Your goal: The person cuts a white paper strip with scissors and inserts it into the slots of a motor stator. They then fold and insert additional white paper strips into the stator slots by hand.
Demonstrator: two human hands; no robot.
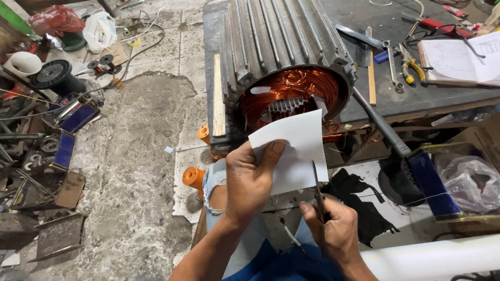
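Right hand point(333, 229) at 5 o'clock is clamped on scissors point(317, 192), blades biting the white sheet's point(294, 151) lower edge. Left hand point(250, 177) pinches the sheet at centre. I'd keep it taut and cut straight. Stator point(286, 67) sits on the table point(406, 93) at 12.

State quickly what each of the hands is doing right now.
Left hand: closed on the white sheet.
Right hand: closed on the scissors, blades at the sheet's edge.
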